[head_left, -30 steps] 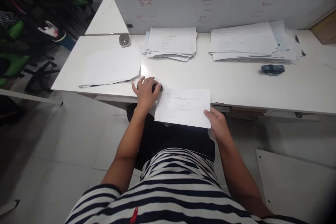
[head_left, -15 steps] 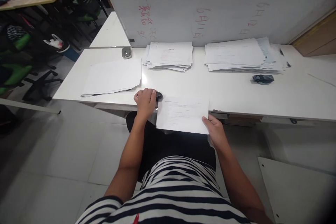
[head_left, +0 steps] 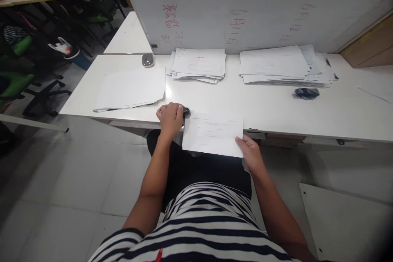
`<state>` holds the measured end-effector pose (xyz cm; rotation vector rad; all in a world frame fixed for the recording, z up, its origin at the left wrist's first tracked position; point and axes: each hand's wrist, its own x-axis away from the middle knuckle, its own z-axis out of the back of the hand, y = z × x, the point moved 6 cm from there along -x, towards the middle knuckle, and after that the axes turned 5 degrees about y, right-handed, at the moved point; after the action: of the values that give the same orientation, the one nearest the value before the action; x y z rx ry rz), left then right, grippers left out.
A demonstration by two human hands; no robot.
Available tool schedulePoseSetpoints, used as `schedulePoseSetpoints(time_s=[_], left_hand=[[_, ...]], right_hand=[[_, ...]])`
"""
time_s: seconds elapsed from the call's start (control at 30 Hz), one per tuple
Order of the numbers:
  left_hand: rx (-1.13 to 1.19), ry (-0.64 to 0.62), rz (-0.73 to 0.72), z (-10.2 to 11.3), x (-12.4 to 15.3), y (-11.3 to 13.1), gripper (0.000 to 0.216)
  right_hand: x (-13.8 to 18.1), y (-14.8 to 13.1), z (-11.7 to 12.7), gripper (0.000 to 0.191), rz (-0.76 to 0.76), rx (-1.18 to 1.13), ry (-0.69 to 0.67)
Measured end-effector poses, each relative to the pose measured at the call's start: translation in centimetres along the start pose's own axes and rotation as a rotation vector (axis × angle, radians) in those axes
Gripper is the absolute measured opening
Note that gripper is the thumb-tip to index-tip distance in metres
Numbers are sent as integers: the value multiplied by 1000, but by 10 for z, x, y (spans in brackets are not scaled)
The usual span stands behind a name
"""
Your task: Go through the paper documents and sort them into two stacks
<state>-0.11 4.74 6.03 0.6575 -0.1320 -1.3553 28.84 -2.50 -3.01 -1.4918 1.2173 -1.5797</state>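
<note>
My left hand (head_left: 169, 117) is closed over a small black stapler (head_left: 185, 111) at the front edge of the white table (head_left: 270, 108). Only the stapler's right end shows past my fingers. Just right of it lies a printed sheet of paper (head_left: 213, 132) that overhangs the table edge. My right hand (head_left: 250, 153) pinches that sheet at its lower right corner, thumb on top.
A loose stack of blank sheets (head_left: 132, 89) lies at the left. Two paper piles (head_left: 198, 64) (head_left: 276, 64) sit against the whiteboard. A small grey device (head_left: 147, 60) is at the back left, a dark object (head_left: 306, 93) at the right. Office chairs (head_left: 18, 82) stand on the left floor.
My left hand's fingers have closed from spread to curled over the stapler. The camera tilted up a little. The sheet and my right hand have hardly moved.
</note>
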Motion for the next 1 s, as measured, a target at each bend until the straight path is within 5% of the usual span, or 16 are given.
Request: schedulePoseSetpoints(time_s=[0.3, 0.63, 0.87, 1.0], left_hand=[[24, 34, 1, 0, 3, 0, 29], [-9, 141, -15, 0, 8, 2, 26], [-73, 201, -40, -5, 9, 2, 25], [-103, 262, -68, -6, 9, 1, 26]], right_hand=[[-3, -6, 3, 34, 6, -24, -8], [15, -80, 94, 27, 297, -91, 383], [0, -53, 84, 32, 224, -90, 346], [-9, -62, 64, 25, 263, -62, 308]])
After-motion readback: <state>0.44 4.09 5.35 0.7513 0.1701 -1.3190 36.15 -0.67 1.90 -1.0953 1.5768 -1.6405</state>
